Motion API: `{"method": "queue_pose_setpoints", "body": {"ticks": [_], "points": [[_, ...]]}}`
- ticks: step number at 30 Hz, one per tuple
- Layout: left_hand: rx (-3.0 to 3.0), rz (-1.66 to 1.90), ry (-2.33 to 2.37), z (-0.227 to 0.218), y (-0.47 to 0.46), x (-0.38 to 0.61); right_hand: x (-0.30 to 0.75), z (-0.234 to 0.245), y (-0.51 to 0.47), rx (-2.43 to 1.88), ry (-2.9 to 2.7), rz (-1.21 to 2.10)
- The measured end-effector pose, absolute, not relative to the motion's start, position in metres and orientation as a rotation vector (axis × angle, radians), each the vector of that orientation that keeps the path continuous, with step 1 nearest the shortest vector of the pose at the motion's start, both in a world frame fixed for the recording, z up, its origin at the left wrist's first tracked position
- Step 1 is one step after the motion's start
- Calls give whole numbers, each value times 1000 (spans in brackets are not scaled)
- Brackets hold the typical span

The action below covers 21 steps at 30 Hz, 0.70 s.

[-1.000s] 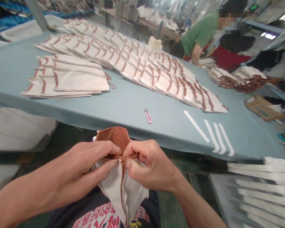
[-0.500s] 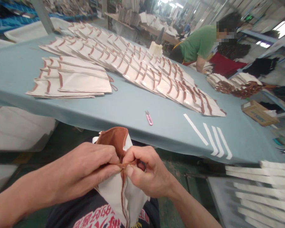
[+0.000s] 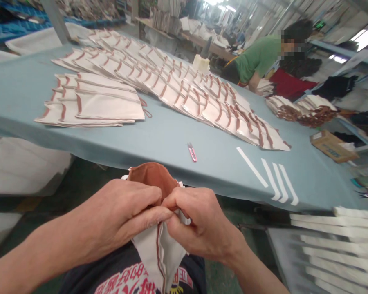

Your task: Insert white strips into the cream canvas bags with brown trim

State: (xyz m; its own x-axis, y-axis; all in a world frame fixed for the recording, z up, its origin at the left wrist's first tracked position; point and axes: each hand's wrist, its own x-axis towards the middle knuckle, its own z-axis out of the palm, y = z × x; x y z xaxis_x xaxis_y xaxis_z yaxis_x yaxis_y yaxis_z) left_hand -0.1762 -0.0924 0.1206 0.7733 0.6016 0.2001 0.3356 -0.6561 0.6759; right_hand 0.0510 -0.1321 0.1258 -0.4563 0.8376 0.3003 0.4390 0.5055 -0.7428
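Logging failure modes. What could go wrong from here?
1. The left hand and right hand hide the pinched part of the cloth pouch; a crooked fold could go unseen.
2. The pink snips lie loose on the table, toward the wearer's side; a forearm might knock them.
3. The white strips lie near that edge; they could be brushed off.

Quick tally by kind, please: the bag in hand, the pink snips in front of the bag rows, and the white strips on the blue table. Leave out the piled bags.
Bag, between left hand and right hand: 1
Snips: 1
White strips, on the table: 4
Total: 6
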Motion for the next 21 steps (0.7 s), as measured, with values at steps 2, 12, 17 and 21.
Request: {"method": "queue_pose_setpoints", "body": {"ticks": [2,12,17,21], "points": [[2303,526,677,120,-93,-172,56,128,-135,-1027,-2125,759],[2377,502,645,113,-112,-178,94,122,-137,-1078,-2286,973],[2425,496,656,113,-109,-175,101,113,-124,-1080,-2282,1023],[2313,537,686,110,-129,-169,96,97,-112,-898,-2096,1321]]}}
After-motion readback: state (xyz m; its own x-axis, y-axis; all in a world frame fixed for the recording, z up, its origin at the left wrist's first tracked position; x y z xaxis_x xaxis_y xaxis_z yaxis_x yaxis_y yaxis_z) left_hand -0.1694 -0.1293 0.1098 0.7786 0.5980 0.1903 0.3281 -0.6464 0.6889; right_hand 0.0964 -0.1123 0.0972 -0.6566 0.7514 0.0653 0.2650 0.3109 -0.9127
